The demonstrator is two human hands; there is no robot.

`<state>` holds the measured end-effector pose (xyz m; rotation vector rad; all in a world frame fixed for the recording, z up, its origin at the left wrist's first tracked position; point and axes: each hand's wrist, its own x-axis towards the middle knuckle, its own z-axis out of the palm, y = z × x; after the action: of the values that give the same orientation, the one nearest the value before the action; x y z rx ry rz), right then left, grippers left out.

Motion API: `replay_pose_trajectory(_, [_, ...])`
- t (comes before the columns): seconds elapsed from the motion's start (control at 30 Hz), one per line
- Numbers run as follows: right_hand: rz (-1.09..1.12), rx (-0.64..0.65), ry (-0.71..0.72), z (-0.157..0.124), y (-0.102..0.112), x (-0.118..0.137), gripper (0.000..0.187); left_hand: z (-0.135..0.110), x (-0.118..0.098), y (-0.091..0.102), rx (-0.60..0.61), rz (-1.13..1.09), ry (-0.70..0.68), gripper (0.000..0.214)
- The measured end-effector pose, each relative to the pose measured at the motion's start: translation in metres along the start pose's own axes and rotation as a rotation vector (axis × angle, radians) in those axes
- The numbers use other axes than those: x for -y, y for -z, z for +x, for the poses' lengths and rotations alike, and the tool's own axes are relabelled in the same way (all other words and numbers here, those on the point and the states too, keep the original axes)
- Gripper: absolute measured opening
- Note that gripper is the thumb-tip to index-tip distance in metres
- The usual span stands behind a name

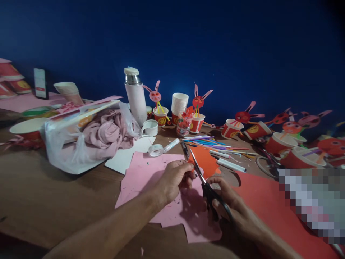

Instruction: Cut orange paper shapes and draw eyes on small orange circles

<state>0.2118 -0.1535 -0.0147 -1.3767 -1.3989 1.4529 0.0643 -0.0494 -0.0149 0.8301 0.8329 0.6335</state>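
My right hand (229,207) holds black-handled scissors (205,185), their blades pointing up and away from me. Thumb and fingers of my left hand (179,174) are pinched together right beside the blades. Whatever they hold is too small and shaded to make out. Under both hands lies a pink paper sheet (151,183) with ragged cut edges and small scraps on it. Just beyond the blades is a piece of orange paper (206,160). A larger red sheet (265,208) lies to the right of my right hand.
Tape (155,150), markers (229,163) and colored sticks (215,142) lie beyond the pink paper. Behind stand a thermos (135,102), stacked paper cups (179,104) and cups with paper bunny heads (198,122). At left is a plastic bag (64,151) with pink cloth.
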Motion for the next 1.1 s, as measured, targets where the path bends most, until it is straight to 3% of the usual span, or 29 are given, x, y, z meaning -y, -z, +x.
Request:
replay_pose_trajectory(0.43, [0.049, -0.052, 0.029, 0.002, 0.009, -0.004, 0.068, 0.004, 0.003, 0.006, 0.049, 0.062, -0.191, 0.012])
replay_pose_trajectory(0.87, [0.118, 0.024, 0.130, 0.003, 0.015, -0.008, 0.067, -0.004, 0.003, 0.000, 0.146, 0.127, -0.154, 0.010])
replay_pose_trajectory(1.1, [0.146, 0.061, 0.111, 0.002, 0.016, -0.005, 0.066, -0.002, -0.001, 0.003, 0.194, 0.118, -0.084, 0.009])
